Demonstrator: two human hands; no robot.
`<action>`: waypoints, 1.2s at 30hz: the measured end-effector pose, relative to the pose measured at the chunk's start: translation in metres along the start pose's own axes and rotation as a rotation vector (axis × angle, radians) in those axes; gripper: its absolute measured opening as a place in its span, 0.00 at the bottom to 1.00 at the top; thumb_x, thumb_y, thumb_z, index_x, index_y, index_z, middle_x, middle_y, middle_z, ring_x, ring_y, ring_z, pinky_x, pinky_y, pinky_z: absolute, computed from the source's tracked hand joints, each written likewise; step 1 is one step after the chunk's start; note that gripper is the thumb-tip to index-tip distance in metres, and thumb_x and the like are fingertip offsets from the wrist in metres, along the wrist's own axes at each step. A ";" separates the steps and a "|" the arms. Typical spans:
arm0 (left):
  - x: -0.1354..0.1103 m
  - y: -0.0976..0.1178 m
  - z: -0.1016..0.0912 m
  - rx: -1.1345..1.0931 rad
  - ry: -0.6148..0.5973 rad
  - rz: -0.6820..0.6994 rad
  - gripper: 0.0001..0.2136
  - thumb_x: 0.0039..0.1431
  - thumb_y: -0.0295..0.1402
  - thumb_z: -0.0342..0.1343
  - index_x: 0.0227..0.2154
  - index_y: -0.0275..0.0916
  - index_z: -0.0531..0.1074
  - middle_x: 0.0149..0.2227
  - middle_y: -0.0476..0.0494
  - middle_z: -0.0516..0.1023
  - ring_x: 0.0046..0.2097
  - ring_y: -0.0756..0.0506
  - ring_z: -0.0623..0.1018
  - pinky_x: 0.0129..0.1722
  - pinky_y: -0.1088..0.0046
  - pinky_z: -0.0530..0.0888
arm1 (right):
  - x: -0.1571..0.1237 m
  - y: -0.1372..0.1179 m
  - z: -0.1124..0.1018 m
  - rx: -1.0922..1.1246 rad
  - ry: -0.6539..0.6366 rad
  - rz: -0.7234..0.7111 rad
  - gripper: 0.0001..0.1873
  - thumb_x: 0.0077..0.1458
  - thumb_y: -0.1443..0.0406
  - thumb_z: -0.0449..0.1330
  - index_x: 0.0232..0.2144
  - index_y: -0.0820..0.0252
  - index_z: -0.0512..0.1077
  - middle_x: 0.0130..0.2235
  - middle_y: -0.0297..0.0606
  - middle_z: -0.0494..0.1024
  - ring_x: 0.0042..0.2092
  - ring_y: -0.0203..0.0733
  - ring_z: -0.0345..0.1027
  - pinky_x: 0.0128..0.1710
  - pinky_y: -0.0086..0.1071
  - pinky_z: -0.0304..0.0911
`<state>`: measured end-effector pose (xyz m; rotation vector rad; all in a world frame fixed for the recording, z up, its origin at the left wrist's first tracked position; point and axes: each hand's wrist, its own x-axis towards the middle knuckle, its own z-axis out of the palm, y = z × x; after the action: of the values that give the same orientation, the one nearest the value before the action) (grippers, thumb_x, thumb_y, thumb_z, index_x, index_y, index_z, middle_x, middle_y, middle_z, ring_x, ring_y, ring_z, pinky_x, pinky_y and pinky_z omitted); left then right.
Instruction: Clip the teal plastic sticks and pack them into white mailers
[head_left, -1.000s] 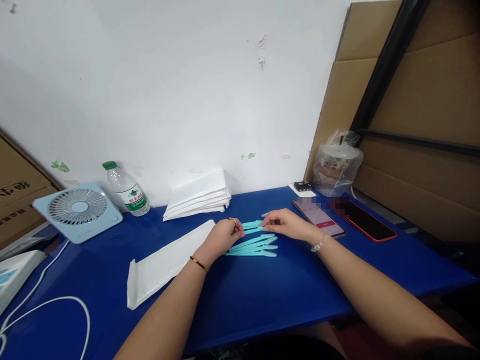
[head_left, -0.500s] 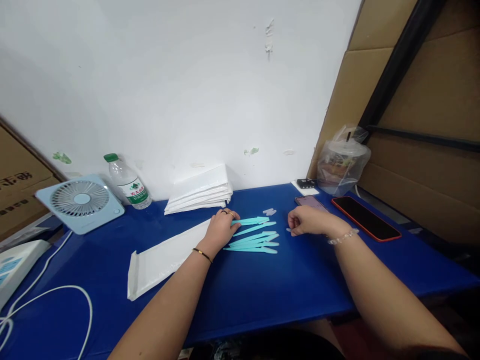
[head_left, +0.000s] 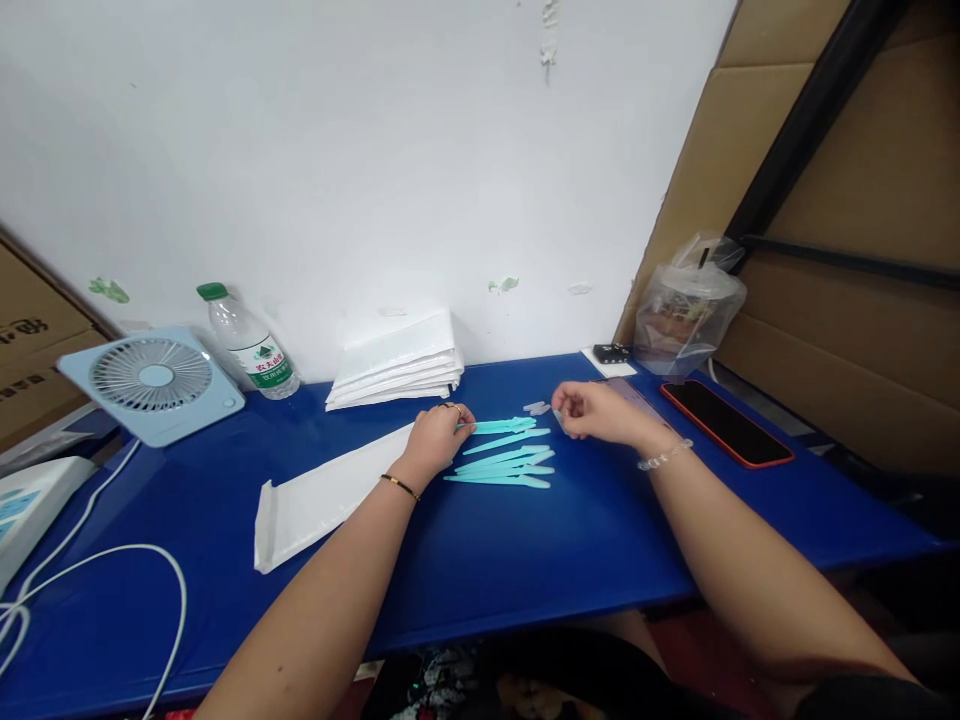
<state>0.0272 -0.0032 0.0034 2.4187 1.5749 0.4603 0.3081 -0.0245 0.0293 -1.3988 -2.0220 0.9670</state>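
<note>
Right of the water bottle (head_left: 256,352), left grip (head_left: 437,438) pinches eyebrow razors (head_left: 501,427), right grip (head_left: 600,412) one clear cap (head_left: 557,419); one plastic bag (head_left: 729,302) holds one cup (head_left: 675,318).

On a worktop (head_left: 517,560) against a wall (head_left: 337,170), from left: a fan (head_left: 156,376), then a water bottle (head_left: 259,352). Stacked mailers (head_left: 397,358) lie centre-back; a single mailer (head_left: 330,490) lies before them. Rightward, eyebrow razors (head_left: 510,462) spread, loose caps (head_left: 535,409) behind their right ends. Far right, a phone (head_left: 726,423) lies before a bagged cup (head_left: 686,315).

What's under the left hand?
A white envelope reaches the left hand, and teal plastic pokes out past it. Whatever lies right underneath is covered, so you can't see it.
</note>
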 end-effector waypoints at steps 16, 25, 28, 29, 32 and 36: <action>0.001 -0.009 -0.003 -0.305 0.039 -0.047 0.09 0.56 0.39 0.51 0.31 0.40 0.73 0.33 0.50 0.77 0.34 0.49 0.74 0.32 0.75 0.66 | 0.014 0.000 0.014 0.572 0.181 0.068 0.18 0.44 0.55 0.67 0.28 0.62 0.67 0.25 0.36 0.77 0.25 0.36 0.73 0.25 0.27 0.67; 0.001 -0.006 -0.003 -0.332 0.030 -0.022 0.10 0.55 0.39 0.51 0.31 0.41 0.73 0.31 0.51 0.77 0.33 0.49 0.73 0.32 0.75 0.66 | 0.017 -0.001 0.024 0.625 0.132 0.031 0.19 0.44 0.54 0.67 0.28 0.62 0.66 0.25 0.34 0.76 0.25 0.36 0.72 0.25 0.28 0.66; 0.001 -0.005 -0.004 -0.337 0.027 -0.018 0.10 0.55 0.40 0.51 0.31 0.40 0.73 0.31 0.50 0.77 0.33 0.49 0.73 0.32 0.75 0.66 | 0.017 -0.002 0.024 0.630 0.133 0.009 0.19 0.44 0.54 0.66 0.28 0.62 0.66 0.25 0.34 0.76 0.25 0.36 0.72 0.25 0.28 0.66; 0.001 -0.006 -0.004 -0.339 0.026 -0.019 0.10 0.55 0.40 0.50 0.31 0.40 0.73 0.32 0.50 0.77 0.33 0.49 0.73 0.32 0.75 0.66 | 0.016 -0.002 0.023 0.627 0.153 -0.001 0.19 0.44 0.54 0.66 0.28 0.61 0.66 0.25 0.34 0.76 0.24 0.36 0.72 0.24 0.28 0.66; 0.002 -0.008 -0.004 -0.350 0.027 -0.030 0.10 0.55 0.40 0.51 0.31 0.40 0.73 0.32 0.50 0.77 0.33 0.49 0.73 0.32 0.75 0.66 | 0.015 -0.002 0.019 0.611 0.222 -0.027 0.18 0.45 0.54 0.66 0.27 0.61 0.66 0.24 0.34 0.75 0.23 0.34 0.70 0.22 0.26 0.63; 0.003 -0.009 -0.003 -0.372 0.029 -0.043 0.10 0.55 0.39 0.51 0.31 0.40 0.73 0.31 0.50 0.77 0.33 0.49 0.73 0.32 0.75 0.66 | 0.015 -0.002 0.022 0.590 0.196 -0.047 0.18 0.45 0.54 0.66 0.27 0.61 0.66 0.24 0.33 0.75 0.22 0.34 0.70 0.22 0.27 0.63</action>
<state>0.0193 0.0031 0.0032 2.1022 1.4024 0.7131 0.2858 -0.0166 0.0172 -1.0651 -1.4517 1.2225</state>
